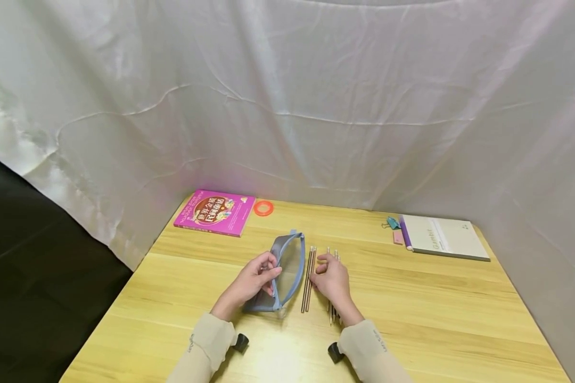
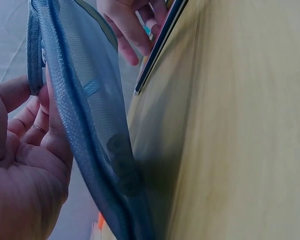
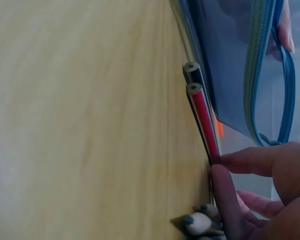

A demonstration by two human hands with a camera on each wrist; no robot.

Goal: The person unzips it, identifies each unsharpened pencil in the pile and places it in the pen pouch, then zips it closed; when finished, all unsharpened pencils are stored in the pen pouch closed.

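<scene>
A: What's around there?
B: Pale curtain (image 1: 316,106) behind, wooden table (image 1: 436,319) in front. Whitish pad (image 1: 445,234) back right, pink book (image 1: 215,213) back left.
A: And the pouch (image 1: 289,266)?
B: Blue thing, mid-table, mouth gaping. Left hand (image 1: 257,274) has the rim pinched between thumb and fingers.
A: Right hand (image 1: 333,279)?
B: Thumb and a finger close together, touching one of the two pencils (image 3: 204,117) lying just right of the pouch. Honestly can't tell if it's an actual pinch. More pencils (image 3: 197,224) lie under that hand.
A: Any small stuff?
B: Yeah, orange ring (image 1: 263,214) beside the book, teal clip (image 1: 393,223) by the pad.
</scene>
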